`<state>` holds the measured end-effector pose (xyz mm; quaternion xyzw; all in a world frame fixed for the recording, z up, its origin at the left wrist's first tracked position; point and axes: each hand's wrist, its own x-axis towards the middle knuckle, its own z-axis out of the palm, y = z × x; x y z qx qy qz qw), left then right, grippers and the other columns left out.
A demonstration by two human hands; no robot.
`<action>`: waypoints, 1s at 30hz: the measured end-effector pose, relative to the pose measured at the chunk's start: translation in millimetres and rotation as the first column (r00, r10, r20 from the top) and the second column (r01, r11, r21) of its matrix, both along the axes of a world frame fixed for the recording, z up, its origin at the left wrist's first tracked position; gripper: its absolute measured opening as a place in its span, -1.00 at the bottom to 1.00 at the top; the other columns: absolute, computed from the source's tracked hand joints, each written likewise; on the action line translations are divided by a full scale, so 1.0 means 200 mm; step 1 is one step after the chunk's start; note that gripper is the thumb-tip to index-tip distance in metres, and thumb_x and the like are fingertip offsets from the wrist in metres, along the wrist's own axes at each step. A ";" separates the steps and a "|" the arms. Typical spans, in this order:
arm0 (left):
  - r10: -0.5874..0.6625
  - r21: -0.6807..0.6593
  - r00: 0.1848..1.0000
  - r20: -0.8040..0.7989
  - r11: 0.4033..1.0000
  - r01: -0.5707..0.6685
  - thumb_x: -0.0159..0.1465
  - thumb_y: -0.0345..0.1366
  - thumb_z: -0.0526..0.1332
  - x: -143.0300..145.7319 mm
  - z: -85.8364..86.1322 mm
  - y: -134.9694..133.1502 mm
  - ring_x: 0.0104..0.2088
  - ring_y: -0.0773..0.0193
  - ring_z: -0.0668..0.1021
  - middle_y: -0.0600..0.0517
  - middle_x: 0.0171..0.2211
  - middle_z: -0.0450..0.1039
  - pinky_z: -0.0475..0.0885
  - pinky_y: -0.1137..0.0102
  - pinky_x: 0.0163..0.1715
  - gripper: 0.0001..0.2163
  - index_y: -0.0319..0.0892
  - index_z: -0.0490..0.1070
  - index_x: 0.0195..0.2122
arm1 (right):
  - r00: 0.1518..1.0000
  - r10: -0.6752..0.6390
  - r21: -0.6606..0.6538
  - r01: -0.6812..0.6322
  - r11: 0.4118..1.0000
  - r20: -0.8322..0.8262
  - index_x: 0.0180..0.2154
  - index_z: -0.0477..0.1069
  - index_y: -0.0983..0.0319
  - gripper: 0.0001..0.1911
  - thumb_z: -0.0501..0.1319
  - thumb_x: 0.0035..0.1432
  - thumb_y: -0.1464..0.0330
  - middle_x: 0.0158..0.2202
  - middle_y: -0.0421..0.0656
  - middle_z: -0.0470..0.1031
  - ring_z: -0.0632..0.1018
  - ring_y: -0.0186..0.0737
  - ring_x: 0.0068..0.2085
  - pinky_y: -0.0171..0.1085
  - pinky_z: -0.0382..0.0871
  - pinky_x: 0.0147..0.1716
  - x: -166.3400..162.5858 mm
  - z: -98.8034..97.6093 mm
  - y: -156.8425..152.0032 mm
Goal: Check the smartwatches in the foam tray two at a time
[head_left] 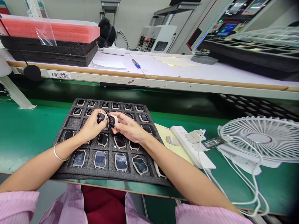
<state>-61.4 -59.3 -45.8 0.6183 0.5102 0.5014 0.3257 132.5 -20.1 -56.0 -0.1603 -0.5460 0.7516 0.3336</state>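
Note:
A black foam tray (70, 121) lies on the green table in front of me, its pockets filled with several smartwatch bodies (100, 159). My left hand (91, 127) is closed on one watch body (101, 117), lifted above the tray's middle. My right hand (127, 127) pinches a second watch body (112, 120) right beside it, the two nearly touching. A silver bangle (59, 156) circles my left wrist.
A white power strip (187, 144) with plugged chargers lies right of the tray, beside a white desk fan (263, 138) lying flat and loose white cables (245, 183). A raised shelf (187, 76) behind carries stacked foam trays (51, 37), papers and a blue pen. Someone's dark-haired head (106, 31) shows beyond it.

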 end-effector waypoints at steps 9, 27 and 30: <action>0.091 -0.381 0.819 0.566 0.910 0.163 0.15 -0.29 0.29 0.02 0.07 -0.01 -0.57 0.38 0.44 0.05 -0.40 0.48 0.31 0.45 -0.50 -0.59 -0.22 0.31 0.02 | 0.996 -0.082 -0.230 0.087 0.969 0.030 0.04 0.39 0.22 -0.52 0.42 0.11 0.30 -0.17 -0.10 0.62 0.59 -0.26 -0.37 -0.28 0.43 -0.33 0.00 0.01 0.04; -0.001 -0.323 0.822 0.570 0.919 0.225 0.02 -0.37 0.31 0.00 0.07 -0.03 -0.48 0.22 0.66 0.06 -0.38 0.56 0.60 0.35 -0.36 -0.61 -0.19 0.39 -0.09 | 0.979 -0.189 -0.094 0.196 0.976 0.080 -0.03 0.39 0.17 -0.51 0.42 -0.03 0.40 -0.27 -0.23 0.56 0.56 -0.32 -0.43 -0.29 0.42 -0.34 -0.01 0.01 0.02; -0.018 -0.323 0.839 0.543 0.918 0.229 -0.02 -0.37 0.29 0.00 0.07 -0.03 -0.49 0.22 0.66 0.09 -0.40 0.54 0.60 0.36 -0.37 -0.62 -0.18 0.40 -0.13 | 0.982 -0.177 -0.067 0.182 0.981 0.072 -0.03 0.39 0.17 -0.51 0.42 -0.02 0.41 -0.34 -0.27 0.53 0.56 -0.33 -0.44 -0.28 0.44 -0.32 -0.01 0.01 0.01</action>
